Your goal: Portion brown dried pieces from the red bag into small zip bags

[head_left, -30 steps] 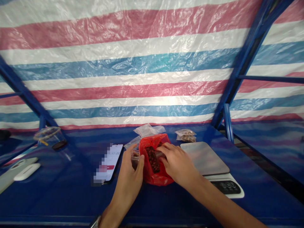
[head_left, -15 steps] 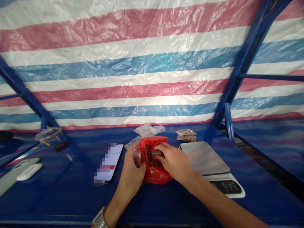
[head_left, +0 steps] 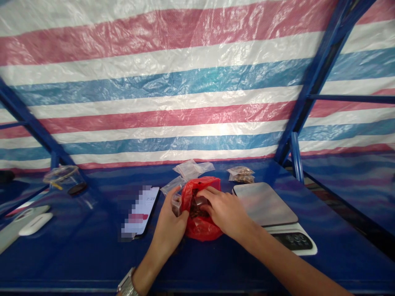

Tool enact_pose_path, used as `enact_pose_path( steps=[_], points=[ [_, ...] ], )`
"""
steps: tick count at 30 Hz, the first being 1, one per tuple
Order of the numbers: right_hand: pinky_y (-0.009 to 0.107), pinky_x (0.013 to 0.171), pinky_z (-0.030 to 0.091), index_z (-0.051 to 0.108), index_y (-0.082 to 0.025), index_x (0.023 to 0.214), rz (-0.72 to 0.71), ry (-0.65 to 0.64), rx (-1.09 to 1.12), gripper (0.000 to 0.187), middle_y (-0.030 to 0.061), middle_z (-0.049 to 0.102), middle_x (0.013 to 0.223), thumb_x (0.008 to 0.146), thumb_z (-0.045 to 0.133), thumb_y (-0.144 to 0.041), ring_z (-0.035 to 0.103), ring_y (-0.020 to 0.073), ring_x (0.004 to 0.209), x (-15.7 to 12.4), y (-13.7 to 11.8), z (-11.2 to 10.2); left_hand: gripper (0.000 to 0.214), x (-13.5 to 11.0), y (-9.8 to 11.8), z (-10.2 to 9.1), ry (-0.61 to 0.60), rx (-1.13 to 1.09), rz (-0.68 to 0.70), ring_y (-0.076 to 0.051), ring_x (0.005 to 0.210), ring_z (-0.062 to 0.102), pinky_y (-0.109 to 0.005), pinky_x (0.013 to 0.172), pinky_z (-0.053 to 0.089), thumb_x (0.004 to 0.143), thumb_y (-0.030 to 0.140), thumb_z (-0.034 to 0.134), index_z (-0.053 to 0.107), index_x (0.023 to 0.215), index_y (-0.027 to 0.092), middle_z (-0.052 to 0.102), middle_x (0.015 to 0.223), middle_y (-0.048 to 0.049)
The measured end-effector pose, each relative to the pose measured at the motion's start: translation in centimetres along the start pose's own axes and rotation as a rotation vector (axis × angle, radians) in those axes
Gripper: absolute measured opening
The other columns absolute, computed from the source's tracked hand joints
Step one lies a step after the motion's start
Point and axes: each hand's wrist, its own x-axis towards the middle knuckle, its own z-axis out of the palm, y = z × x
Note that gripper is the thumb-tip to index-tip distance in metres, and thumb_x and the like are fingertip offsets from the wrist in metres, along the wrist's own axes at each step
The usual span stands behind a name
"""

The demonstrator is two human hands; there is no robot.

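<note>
My left hand (head_left: 169, 220) grips a small clear plastic container (head_left: 177, 204) against the left side of a red plastic bag (head_left: 200, 229). Dark brown pieces (head_left: 195, 210) fill the bag's mouth, partly hidden by my fingers. My right hand (head_left: 224, 211) reaches over the bag from the right, its fingers closed around a dark brown piece (head_left: 200, 201) at the opening. The container's contents are too small and dim to make out.
A digital kitchen scale (head_left: 265, 204) stands right of the bag. A phone (head_left: 141, 211) lies to its left. Small clear bags (head_left: 193, 169) and brown-filled packets (head_left: 241, 174) lie behind. A lidded plastic cup (head_left: 64, 179) and white objects sit left on blue sheeting.
My right hand has shifted left and further over the bag's mouth. The container in my left hand now sits more upright against the bag, and fewer dark pieces show.
</note>
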Motion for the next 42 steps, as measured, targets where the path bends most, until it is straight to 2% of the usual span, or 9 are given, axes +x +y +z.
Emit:
enact_pose_path(
  steps=[4,7,13,18,24,27,32,37,42],
  points=[
    [0.032,0.078,0.050,0.068,-0.031,0.117,-0.010,-0.006,0.088,0.028,0.0000,0.074,0.122,0.093,0.062,-0.017,0.074,0.0236,0.099,0.0,0.3,-0.1,0.065,0.1,0.2,0.2,-0.076,-0.121,-0.093,-0.025,0.107,0.072,-0.047,0.105,0.052,0.073,0.014,0.060,0.049,0.137,0.021,0.073,0.119,-0.0086],
    [0.032,0.082,0.050,0.070,-0.033,0.115,-0.034,-0.011,0.157,0.030,-0.0022,0.075,0.122,0.091,0.063,-0.016,0.074,0.0233,0.104,0.0,0.4,-0.2,0.064,0.0,0.6,0.3,-0.086,-0.190,-0.121,-0.025,0.105,0.073,-0.044,0.098,0.057,0.073,0.016,0.061,0.048,0.136,0.021,0.073,0.117,-0.0078],
    [0.032,0.084,0.052,0.074,-0.032,0.113,-0.003,-0.019,0.262,0.023,-0.0007,0.079,0.115,0.091,0.069,-0.027,0.075,0.0240,0.103,-0.3,0.0,-0.2,0.060,-0.3,1.4,0.3,-0.087,-0.219,-0.131,-0.025,0.107,0.073,-0.041,0.097,0.057,0.074,0.017,0.062,0.051,0.133,0.020,0.074,0.120,-0.0086],
    [0.032,0.087,0.054,0.075,-0.032,0.110,0.055,0.010,0.421,0.022,-0.0014,0.080,0.111,0.092,0.067,-0.024,0.075,0.0215,0.102,-0.3,0.3,0.2,0.057,-0.2,1.5,0.3,-0.093,-0.264,-0.157,-0.027,0.110,0.072,-0.042,0.097,0.058,0.081,0.032,0.070,0.048,0.133,0.021,0.073,0.121,-0.0100],
    [0.034,0.092,0.055,0.073,-0.026,0.113,0.044,0.124,0.608,0.023,0.0027,0.080,0.108,0.094,0.060,-0.022,0.074,0.0208,0.101,0.0,1.5,0.8,0.057,0.1,0.4,0.0,-0.021,-0.108,-0.076,-0.025,0.114,0.069,-0.045,0.105,0.051,0.089,0.039,0.066,0.044,0.139,0.023,0.069,0.124,-0.0097],
    [0.034,0.097,0.053,0.072,-0.024,0.114,0.024,0.171,0.658,0.023,0.0028,0.078,0.110,0.095,0.058,-0.021,0.073,0.0199,0.102,0.1,1.3,0.3,0.045,0.1,0.7,-0.2,0.015,0.020,-0.002,-0.025,0.107,0.069,-0.044,0.104,0.050,0.090,0.035,0.064,0.053,0.132,0.021,0.070,0.116,-0.0083],
    [0.034,0.094,0.054,0.069,-0.026,0.121,0.003,0.223,0.630,0.026,0.0025,0.075,0.121,0.096,0.061,-0.025,0.070,0.0205,0.108,-0.3,-0.4,-0.8,0.026,-0.5,1.5,-0.2,-0.057,0.033,0.001,-0.024,0.095,0.071,-0.039,0.090,0.055,0.091,0.033,0.064,0.064,0.115,0.022,0.074,0.106,-0.0061],
    [0.032,0.096,0.055,0.068,-0.030,0.125,-0.154,0.217,0.437,0.030,-0.0001,0.071,0.129,0.098,0.059,-0.021,0.070,0.0185,0.110,-0.7,-1.8,-1.1,0.030,-0.8,0.5,0.2,-0.112,0.026,0.058,-0.026,0.113,0.067,-0.040,0.101,0.050,0.090,0.027,0.065,0.065,0.120,0.022,0.071,0.123,-0.0100],
    [0.034,0.099,0.056,0.067,-0.031,0.131,-0.251,0.211,0.259,0.038,0.0016,0.065,0.142,0.101,0.049,-0.015,0.069,0.0202,0.116,-0.7,-1.9,-1.0,0.029,-0.7,-0.2,0.5,-0.149,0.019,0.067,-0.025,0.114,0.065,-0.043,0.105,0.047,0.093,0.024,0.060,0.061,0.121,0.021,0.068,0.124,-0.0096]
  ],
)
